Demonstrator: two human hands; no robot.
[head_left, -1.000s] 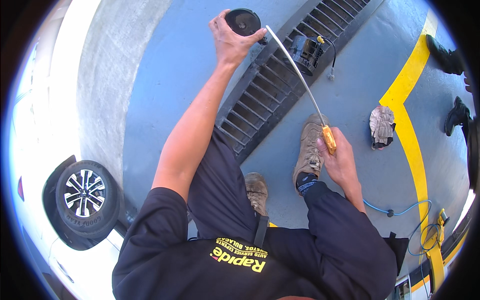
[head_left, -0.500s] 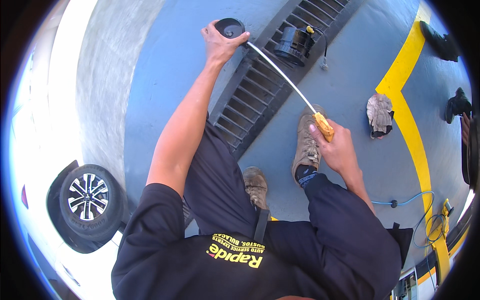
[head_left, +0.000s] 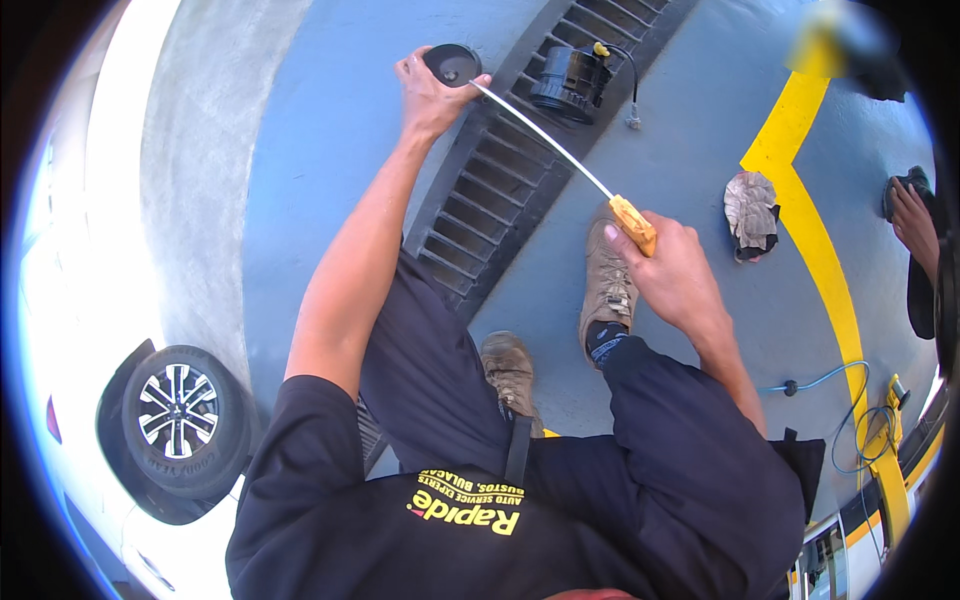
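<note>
Head view: the right hand (head_left: 665, 262) grips a yellow-handled screwdriver (head_left: 580, 165), its tip apparently at the rim of a black cup (head_left: 452, 64) clasped by the left hand (head_left: 432, 102). Tip-work on the cup seems in hand, calling for steady support; farther down, a black canister (head_left: 570, 85) rests on the drain grate (head_left: 478, 215).

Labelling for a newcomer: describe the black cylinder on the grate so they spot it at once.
Find the dark drain grate slanting across the blue floor. On its upper stretch, to the right of the left hand, sits a stout black cylinder. Unlike the round black dish in that hand, it has a yellow piece and a dark cable.
</note>
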